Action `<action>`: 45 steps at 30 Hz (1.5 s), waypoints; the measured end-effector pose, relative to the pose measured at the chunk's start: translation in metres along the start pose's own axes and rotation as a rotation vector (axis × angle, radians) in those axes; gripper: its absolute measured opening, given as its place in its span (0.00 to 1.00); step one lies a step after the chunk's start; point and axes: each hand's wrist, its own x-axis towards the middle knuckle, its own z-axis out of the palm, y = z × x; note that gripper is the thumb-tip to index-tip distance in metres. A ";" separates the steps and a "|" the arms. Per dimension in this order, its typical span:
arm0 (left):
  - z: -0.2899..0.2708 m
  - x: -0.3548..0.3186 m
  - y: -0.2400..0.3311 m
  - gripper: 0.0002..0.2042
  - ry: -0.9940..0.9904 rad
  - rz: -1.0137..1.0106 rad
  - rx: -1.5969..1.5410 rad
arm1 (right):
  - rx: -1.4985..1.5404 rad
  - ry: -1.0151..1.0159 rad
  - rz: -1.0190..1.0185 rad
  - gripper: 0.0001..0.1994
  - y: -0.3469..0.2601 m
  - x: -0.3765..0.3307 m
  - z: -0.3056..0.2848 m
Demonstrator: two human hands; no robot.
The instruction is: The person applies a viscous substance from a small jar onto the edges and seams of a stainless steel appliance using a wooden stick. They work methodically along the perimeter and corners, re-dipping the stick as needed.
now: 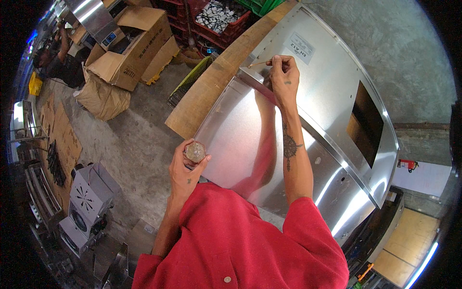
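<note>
A: R hand (285, 77) is up at the far side, over the metal housing (231, 135), w/ a thin stick (260, 63) in a pinch.

B: Which way's it lying?

A: Long axis approx crosswise, poking out left of the fingers. Tip's right by the upper-left end of the raised strip (251, 76). Touching or just above? Can't tell.

B: How tight's the R grip?

A: V. narrow: thumb and fingertips nearly meet, only the stick btwn them.

B: And the L hand (185, 168)?

A: Well apart, nearer the body, by the housing's left edge. It's got a small round jar (195, 151), thumb one side, fingers t'other, spread approx jar-wide. Brownish top; can't tell if that's lid or contents.

B: Nearer hand to the strip's end?

A: R, def. Jar's down and left of the stick tip, w/ the wooden board (192, 118) just beyond it.
</note>
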 end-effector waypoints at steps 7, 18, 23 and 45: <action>0.000 -0.002 -0.002 0.30 0.013 0.020 0.018 | -0.040 -0.010 -0.020 0.13 -0.004 -0.002 -0.001; 0.003 0.003 0.012 0.30 -0.013 -0.002 0.007 | 0.117 0.066 0.037 0.12 -0.008 -0.005 -0.006; -0.002 0.017 0.034 0.30 -0.018 -0.033 0.060 | 0.158 -0.043 -0.011 0.10 -0.061 -0.072 -0.002; 0.009 0.027 0.039 0.29 0.023 0.102 0.004 | -0.040 -0.389 -0.297 0.05 -0.094 -0.176 0.010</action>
